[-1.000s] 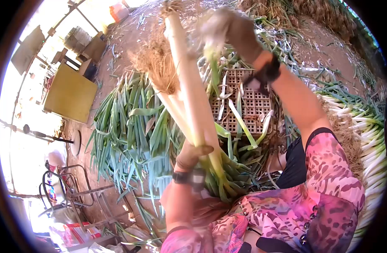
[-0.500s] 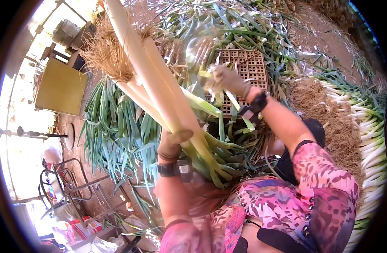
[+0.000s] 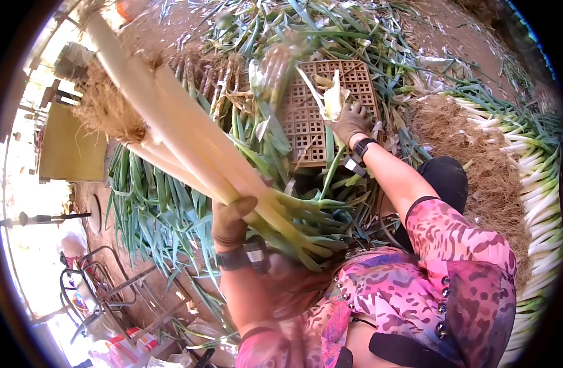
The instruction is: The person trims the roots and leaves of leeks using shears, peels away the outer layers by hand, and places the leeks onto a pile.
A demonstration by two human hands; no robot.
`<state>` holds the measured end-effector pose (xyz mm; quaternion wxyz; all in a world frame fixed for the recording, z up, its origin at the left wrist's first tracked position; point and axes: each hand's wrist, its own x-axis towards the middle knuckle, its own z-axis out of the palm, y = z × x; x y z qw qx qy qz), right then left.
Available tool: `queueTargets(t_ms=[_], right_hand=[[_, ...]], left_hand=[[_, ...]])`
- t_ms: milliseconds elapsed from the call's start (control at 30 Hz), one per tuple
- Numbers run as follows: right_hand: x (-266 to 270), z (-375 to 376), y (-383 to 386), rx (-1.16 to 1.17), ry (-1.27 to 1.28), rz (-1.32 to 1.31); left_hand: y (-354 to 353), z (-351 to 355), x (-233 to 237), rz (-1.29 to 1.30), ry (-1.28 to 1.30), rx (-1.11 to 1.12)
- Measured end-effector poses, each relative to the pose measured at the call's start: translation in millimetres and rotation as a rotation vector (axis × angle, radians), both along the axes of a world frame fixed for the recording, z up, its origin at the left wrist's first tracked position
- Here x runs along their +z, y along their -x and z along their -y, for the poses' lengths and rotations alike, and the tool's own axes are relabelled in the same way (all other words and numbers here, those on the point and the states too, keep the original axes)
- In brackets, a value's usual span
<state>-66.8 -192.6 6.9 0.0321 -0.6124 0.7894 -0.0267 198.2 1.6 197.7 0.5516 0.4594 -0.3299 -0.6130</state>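
My left hand (image 3: 230,222), in a brown glove, is wrapped round a bundle of large leeks (image 3: 195,132). Their white stalks and roots point to the upper left, and their green ends lie toward my lap. Over a brown plastic crate (image 3: 303,126), my gloved right hand (image 3: 351,119) is closed on some pale peeled leaves (image 3: 334,98), with a long green strip hanging below. A wristband with a small device is on each wrist.
Cut green leaves (image 3: 330,34) cover the ground beyond the crate. More leeks (image 3: 162,196) lie to the left. A long row of leeks (image 3: 539,202) with roots curves along the right. A yellow board (image 3: 73,144) and metal frames (image 3: 107,276) stand at the left.
My right hand has come to rest over the crate, the leaves in it now clear. The leek bundle and my left hand sit a little further left in view.
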Motion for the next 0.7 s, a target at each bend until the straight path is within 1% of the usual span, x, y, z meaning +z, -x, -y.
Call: queueTargets(t_ms=[100,133,200,267,300,333,367,400,433,500,533,567,600,633,667,700], right_hand=[[-34,-13,-27,0.068,0.034,0.047],[-38,-21,-33,0.165,0.009,0.080],[-40,-28,-33,0.387,-0.145,0.200],[-28,-54,-16,0.617,-0.115,0.386],[-11,-73,-2,0.775,-0.219,0.371],[1,-88,15,0.945,-0.326,0.289],[13,-103,33,1.118,-0.426,0.226],[19,-118,54,1.303,-0.522,0.100],[28,-121,79,1.446,-0.559,-0.028],[47,-83,119,1.388,-0.523,-0.270],[62,-56,133,1.318,-0.491,-0.365],[84,-30,137,1.229,-0.431,-0.404],[114,-3,139,1.101,-0.295,-0.325],[149,21,138,0.991,-0.141,-0.203],[185,38,132,0.912,0.015,-0.054],[220,44,121,0.883,0.161,0.107]], left_hand=[[7,5,-4,0.045,0.014,-0.035],[9,6,-4,0.061,0.011,-0.046],[10,5,-5,0.109,0.034,0.021],[5,3,-1,0.131,0.012,0.088],[1,3,3,0.168,0.026,0.144],[-11,5,-3,0.164,0.090,0.127],[-21,5,-1,0.140,0.063,0.196],[-32,2,1,0.122,0.032,0.267],[-42,2,2,0.093,0.048,0.347],[-59,-2,12,0.064,0.094,0.480],[-67,-3,23,0.063,0.123,0.531],[-79,-4,33,0.106,0.148,0.604],[-92,-4,46,0.150,0.177,0.674],[-107,-5,62,0.229,0.257,0.645],[-118,-5,80,0.307,0.341,0.613],[-118,-4,104,0.388,0.413,0.668]])
